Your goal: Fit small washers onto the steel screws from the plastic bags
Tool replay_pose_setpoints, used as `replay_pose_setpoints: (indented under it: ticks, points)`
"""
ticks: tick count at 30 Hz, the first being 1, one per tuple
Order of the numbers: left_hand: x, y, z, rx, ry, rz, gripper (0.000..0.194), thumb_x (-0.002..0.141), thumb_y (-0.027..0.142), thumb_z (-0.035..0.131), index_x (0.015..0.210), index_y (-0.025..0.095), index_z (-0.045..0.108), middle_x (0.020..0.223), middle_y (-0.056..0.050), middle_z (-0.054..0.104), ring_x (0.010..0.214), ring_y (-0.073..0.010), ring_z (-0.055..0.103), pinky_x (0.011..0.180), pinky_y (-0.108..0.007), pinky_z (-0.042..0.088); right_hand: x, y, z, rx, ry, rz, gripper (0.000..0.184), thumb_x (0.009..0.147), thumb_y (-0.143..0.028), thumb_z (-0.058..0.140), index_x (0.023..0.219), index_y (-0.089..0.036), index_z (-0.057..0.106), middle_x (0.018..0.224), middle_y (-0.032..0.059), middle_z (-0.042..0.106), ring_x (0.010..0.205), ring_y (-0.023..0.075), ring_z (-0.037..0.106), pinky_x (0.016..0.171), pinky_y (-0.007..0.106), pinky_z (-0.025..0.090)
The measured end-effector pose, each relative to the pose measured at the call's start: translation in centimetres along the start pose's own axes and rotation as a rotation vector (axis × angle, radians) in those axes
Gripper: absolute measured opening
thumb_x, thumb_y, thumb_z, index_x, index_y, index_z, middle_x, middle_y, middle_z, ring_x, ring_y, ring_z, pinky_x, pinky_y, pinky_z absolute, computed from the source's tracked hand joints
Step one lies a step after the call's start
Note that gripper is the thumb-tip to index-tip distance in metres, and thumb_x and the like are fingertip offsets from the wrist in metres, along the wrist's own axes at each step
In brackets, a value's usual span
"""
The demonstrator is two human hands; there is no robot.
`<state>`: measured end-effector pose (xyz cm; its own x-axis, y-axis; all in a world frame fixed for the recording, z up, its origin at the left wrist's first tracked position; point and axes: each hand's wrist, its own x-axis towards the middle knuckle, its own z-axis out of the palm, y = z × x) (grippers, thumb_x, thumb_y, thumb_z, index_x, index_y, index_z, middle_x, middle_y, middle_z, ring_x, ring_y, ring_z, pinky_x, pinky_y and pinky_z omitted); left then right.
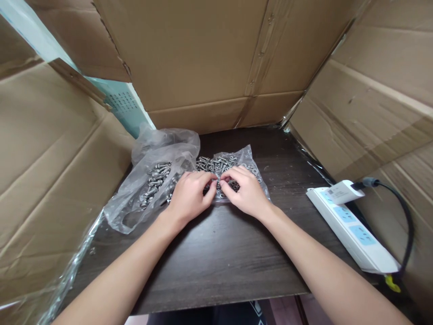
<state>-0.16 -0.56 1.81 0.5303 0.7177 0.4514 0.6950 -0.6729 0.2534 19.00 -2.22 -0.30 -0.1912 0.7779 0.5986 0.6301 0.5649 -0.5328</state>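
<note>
On the dark desk [216,262]: fingertip work over loose hardware.
Crumpled plastic bag [118,212] at left, flatter plastic sheet [246,155] beside it; over the sheet, left hand [191,194] and right hand [248,192] nearly meet, fingers curled, thumbs drawn toward forefingers, whether gripping a piece cannot be told. Bolts [157,178] lie in the bag, small metal fasteners [209,164] on the sheet. Advisable: light pinch, hands low, pieces kept over the sheet.
</note>
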Motion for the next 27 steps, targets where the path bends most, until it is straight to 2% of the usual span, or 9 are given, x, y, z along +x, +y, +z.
replay_pose_setpoints:
  ticks: [7,20,25,27]
  points:
    - [0.04,0.18,-0.29,-0.028,0.055,0.041,0.018,0.1,0.023,0.055,0.101,0.018,0.071,0.094,-0.006,0.078,0.085,-0.0226,0.072,0.083,-0.037,0.048,0.23,0.06,-0.62,0.0,0.089,0.001,0.01,0.093,-0.016,0.061,0.085,-0.022,0.064,0.082,0.0028,0.069,0.084,0.0218,0.061,0.081,0.037,0.048]
    - [0.03,0.07,-0.35,-0.021,0.021,0.044,0.02,0.1,0.023,0.053,0.099,0.018,0.072,0.095,-0.006,0.079,0.087,-0.0225,0.072,0.082,-0.036,0.049,0.16,0.07,-0.38,0.01,0.056,0.006,0.01,0.093,-0.017,0.06,0.085,-0.022,0.064,0.083,0.0027,0.07,0.084,0.0217,0.062,0.079,0.037,0.048]
    - [0.1,0.12,0.1,-0.016,0.029,0.046,0.02,0.101,0.023,0.052,0.099,0.018,0.072,0.093,-0.005,0.078,0.085,-0.0228,0.072,0.081,-0.037,0.05,0.07,-0.06,-0.23,0.009,0.054,0.002,0.011,0.093,-0.017,0.06,0.084,-0.022,0.065,0.082,0.0032,0.07,0.083,0.0217,0.062,0.079,0.037,0.05]
    - [0.26,0.2,-0.37,-0.028,0.053,0.07,0.021,0.101,0.023,0.052,0.099,0.018,0.072,0.092,-0.005,0.078,0.084,-0.0222,0.072,0.081,-0.037,0.051,0.26,-0.22,-0.72,0.007,0.068,-0.004,0.012,0.093,-0.017,0.061,0.083,-0.022,0.066,0.08,0.0028,0.07,0.082,0.0215,0.063,0.08,0.038,0.052]
